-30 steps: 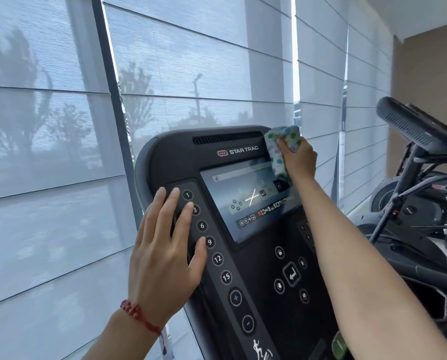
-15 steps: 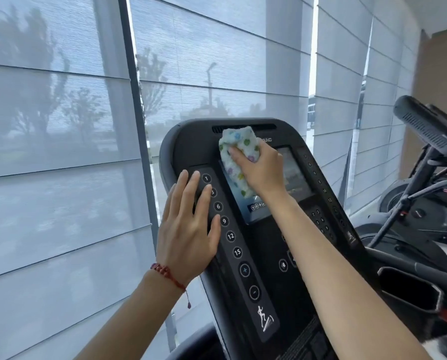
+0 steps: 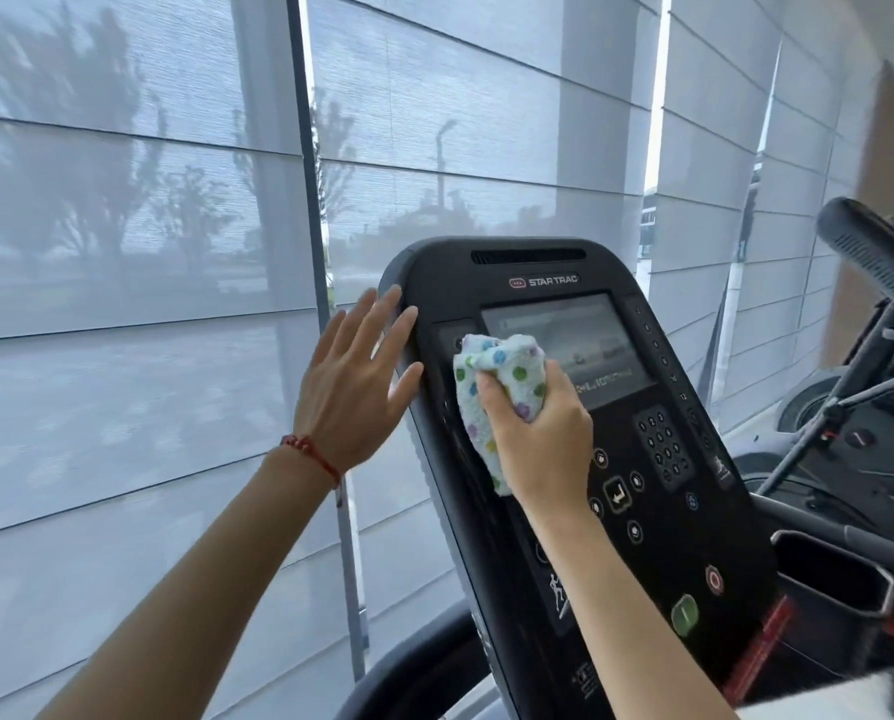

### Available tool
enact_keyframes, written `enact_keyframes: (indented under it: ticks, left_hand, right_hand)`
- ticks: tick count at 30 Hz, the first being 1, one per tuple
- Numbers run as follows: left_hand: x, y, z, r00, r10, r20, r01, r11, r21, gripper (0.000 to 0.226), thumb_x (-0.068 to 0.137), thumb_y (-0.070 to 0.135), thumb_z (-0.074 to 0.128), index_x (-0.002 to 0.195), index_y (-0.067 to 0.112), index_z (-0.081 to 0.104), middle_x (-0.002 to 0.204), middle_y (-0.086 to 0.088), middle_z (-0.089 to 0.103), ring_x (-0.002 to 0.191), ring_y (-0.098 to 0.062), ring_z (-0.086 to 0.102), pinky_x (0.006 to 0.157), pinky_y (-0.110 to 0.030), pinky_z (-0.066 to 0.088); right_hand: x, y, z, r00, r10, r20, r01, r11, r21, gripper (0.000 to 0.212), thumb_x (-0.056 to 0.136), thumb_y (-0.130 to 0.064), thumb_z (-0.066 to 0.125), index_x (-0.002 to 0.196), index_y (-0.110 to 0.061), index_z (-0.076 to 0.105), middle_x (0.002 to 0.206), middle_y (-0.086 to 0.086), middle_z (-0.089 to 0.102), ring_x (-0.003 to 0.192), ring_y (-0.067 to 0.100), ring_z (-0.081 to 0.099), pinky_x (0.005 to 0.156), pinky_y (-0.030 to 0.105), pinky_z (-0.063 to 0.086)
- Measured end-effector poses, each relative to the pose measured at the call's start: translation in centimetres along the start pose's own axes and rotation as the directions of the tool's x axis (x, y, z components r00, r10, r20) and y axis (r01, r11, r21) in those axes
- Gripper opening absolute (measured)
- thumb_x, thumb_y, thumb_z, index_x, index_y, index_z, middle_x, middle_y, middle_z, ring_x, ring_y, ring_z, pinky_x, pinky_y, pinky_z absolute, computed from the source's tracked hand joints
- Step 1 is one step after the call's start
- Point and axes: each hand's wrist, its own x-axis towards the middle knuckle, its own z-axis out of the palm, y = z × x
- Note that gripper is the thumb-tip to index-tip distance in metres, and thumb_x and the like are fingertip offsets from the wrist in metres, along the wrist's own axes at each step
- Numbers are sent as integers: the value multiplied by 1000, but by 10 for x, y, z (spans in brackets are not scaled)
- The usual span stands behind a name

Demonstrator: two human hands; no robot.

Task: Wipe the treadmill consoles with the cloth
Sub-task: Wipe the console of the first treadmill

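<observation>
Item: black plastic treadmill console [image 3: 549, 283], upright and tilted back, marked STAR TRAC, standing near a window with pale grey roller blinds [image 3: 138, 241] on the left and far side. Item: white terry cloth with coloured dots [image 3: 491, 392], bunched, pressed on the console's left half, overlapping the near-left corner of the dark touchscreen [image 3: 585, 340] and the left button strip below it. Right hand [image 3: 538, 433]: fingers closed around the cloth, holding it against the panel. Left hand [image 3: 356, 387]: fingers spread wide and flat, holding nothing, resting against the console's left rim, seemingly as a brace; a red cord bracelet [image 3: 310, 452] sits on the wrist. Step in hand, as judged: wiping the left side of the first console. Unwiped ground appears to be the number keypad [image 3: 663, 449], the red stop button [image 3: 713, 579] and green start button [image 3: 685, 613] near right. Next move calls for a light rightward and downward sweep, avoiding key presses. A second machine's console [image 3: 871, 252] stands far right, awaiting its turn.
</observation>
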Motion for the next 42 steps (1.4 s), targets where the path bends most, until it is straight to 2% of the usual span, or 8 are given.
enact_keyframes:
  ticks: [3, 8, 14, 20, 28, 35, 39, 42]
  left_hand:
    - [8, -10, 2, 996, 78, 51, -77, 997, -10, 53, 95, 34, 35, 134, 1, 49, 142, -17, 42, 131, -31, 38, 107, -47, 31]
    - [3, -13, 5, 993, 97, 61, -95, 995, -34, 55, 95, 34, 35, 139, 1, 41, 146, -17, 37, 133, -28, 36, 107, -46, 32]
    - [1, -7, 1, 993, 92, 71, -91, 996, -27, 56, 95, 34, 35, 136, -3, 44, 143, -21, 39, 130, -32, 40, 106, -47, 35]
    - [-6, 1, 2, 994, 73, 80, -72, 997, -16, 55, 95, 33, 35, 135, -4, 45, 142, -23, 40, 130, -34, 40, 105, -47, 36]
    - [-33, 21, -1, 994, 79, 73, -75, 996, -57, 53, 94, 32, 41, 133, -4, 46, 141, -24, 41, 130, -36, 38, 104, -50, 37]
    - [-58, 39, -4, 993, 85, 83, -79, 994, -70, 54, 93, 31, 44, 133, -5, 47, 140, -24, 41, 130, -36, 38, 104, -50, 37]
    - [-69, 52, -5, 989, 107, 99, -99, 992, -76, 54, 93, 32, 42, 134, -3, 45, 141, -25, 39, 132, -36, 36, 106, -50, 33]
    - [-76, 64, -5, 987, 136, 86, -127, 987, -95, 53, 93, 32, 43, 134, -2, 47, 142, -23, 40, 133, -34, 34, 108, -49, 29]
  right_hand:
    - [19, -6, 19, 999, -13, -53, 9, 997, -74, 51, 77, -59, 53, 97, -12, 58, 85, 3, 62, 81, 22, 60, 75, 42, 52]
    - [64, -14, 37, 1000, -8, 14, 8, 999, -33, 43, 80, -56, 57, 94, -16, 59, 86, 2, 66, 80, 20, 63, 71, 40, 55]
    - [28, 3, 14, 992, -99, 74, 99, 995, -6, 35, 81, -44, 63, 93, -12, 60, 87, 5, 63, 78, 17, 61, 69, 27, 50]
    - [-41, 30, -22, 998, -26, 59, 27, 999, -22, 29, 78, -40, 67, 89, -14, 60, 81, 1, 62, 70, 1, 58, 62, 2, 41]
    - [5, -4, 6, 997, -73, 12, 74, 988, -133, 40, 82, -45, 62, 94, -7, 60, 88, 7, 62, 77, 19, 60, 66, 26, 44]
    - [-22, 16, -6, 996, -91, -2, 90, 994, -65, 44, 81, -44, 64, 101, -5, 60, 89, 8, 63, 78, 18, 62, 68, 25, 48]
    - [-68, 48, -37, 999, -41, 9, 41, 998, -42, 44, 77, -51, 62, 92, -10, 60, 84, 4, 62, 72, 11, 61, 64, 9, 45]
    - [-84, 58, -46, 999, -51, -6, 51, 998, -32, 41, 75, -53, 58, 85, -13, 59, 78, 4, 61, 67, 12, 61, 61, 12, 46]
